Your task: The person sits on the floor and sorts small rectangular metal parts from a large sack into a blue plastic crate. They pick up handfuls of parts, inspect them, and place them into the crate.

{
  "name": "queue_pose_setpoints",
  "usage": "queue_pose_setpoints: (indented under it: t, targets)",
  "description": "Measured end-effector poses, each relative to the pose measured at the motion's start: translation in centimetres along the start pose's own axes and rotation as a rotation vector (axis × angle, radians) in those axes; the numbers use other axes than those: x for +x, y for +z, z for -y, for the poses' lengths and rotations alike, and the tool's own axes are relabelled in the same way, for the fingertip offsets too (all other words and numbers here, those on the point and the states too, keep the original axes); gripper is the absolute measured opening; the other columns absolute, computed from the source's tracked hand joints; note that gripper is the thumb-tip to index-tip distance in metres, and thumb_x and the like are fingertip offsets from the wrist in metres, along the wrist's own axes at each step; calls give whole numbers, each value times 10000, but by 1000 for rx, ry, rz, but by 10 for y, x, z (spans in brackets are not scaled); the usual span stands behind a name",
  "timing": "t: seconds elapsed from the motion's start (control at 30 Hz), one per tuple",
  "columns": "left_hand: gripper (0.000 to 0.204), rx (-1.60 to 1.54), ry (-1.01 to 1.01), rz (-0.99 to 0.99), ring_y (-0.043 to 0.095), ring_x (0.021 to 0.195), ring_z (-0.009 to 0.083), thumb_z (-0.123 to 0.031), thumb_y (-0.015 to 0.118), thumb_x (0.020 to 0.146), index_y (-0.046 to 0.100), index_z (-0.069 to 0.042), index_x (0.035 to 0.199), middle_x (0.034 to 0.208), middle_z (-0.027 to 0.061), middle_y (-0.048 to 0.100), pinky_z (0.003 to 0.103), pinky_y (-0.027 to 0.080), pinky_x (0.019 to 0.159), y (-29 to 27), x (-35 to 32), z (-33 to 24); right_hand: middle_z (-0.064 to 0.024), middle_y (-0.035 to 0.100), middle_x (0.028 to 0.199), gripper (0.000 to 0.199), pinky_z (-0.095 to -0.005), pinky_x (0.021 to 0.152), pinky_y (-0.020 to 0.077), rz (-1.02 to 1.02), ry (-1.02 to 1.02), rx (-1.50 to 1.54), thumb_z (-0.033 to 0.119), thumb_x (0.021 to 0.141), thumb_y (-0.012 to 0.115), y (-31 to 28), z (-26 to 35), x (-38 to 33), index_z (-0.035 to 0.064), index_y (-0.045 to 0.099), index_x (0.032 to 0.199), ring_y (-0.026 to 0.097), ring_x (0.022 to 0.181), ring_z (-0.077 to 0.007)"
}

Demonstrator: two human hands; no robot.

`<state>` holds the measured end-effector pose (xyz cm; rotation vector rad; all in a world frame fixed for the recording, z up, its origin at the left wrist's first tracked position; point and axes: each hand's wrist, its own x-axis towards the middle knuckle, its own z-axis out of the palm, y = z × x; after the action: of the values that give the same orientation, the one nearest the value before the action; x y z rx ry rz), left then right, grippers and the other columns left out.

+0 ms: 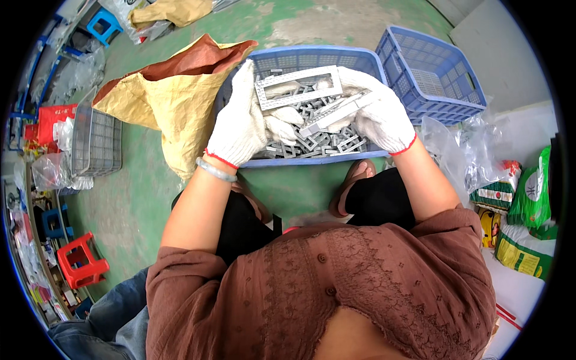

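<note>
White knitted gloves with red cuffs cover both my hands. My left hand (245,123) is closed on the left end of a light grey rectangular frame (301,98), which has a long open window and textured edges. At the frame's right end, the fingers of my right hand (381,114) reach up to it. That same hand grips a second grey frame (336,114), tilted and seen nearly edge-on. Both pieces are above a blue plastic crate (318,161) holding many loose grey frame parts (309,144). The gloves and frames hide some of these parts.
A yellow woven sack (180,108) with a reddish lining stands open against the crate's left side. Another blue crate (429,84) is at the back right. Clear plastic bags (474,150) lie to the right. A red stool (83,260) and grey basket (96,141) are on the left.
</note>
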<state>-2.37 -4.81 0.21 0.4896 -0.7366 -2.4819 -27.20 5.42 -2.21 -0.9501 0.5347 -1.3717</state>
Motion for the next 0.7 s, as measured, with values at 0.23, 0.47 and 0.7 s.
queue_pose_setpoints:
  t: [0.23, 0.47, 0.7]
  targets:
    - [506, 74, 38, -17, 701, 823, 352, -380, 446, 1053, 395, -69, 1449, 1199, 301, 607, 430, 594, 718, -7, -6, 5, -228, 527, 1400, 735, -478, 868, 598, -2, 30, 10, 258, 869, 744, 5, 5, 0, -19, 416, 1465, 660, 1104, -365]
    - [564, -59, 19, 118, 653, 902, 306, -289, 513, 1025, 375, 50, 1455, 1259, 326, 560, 398, 542, 819, -9, -3, 5, -184, 526, 1410, 787, -462, 886, 595, -73, -34, -102, 310, 842, 774, 6, 3, 2, -31, 422, 1458, 635, 1158, -316]
    - [638, 41, 107, 97, 626, 1037, 321, -73, 620, 900, 357, 59, 1466, 1274, 277, 551, 411, 544, 890, -6, -3, 11, -155, 472, 1487, 815, -426, 1029, 481, -61, -18, -152, 326, 827, 792, 1, 4, 0, -50, 426, 1451, 529, 1297, -281]
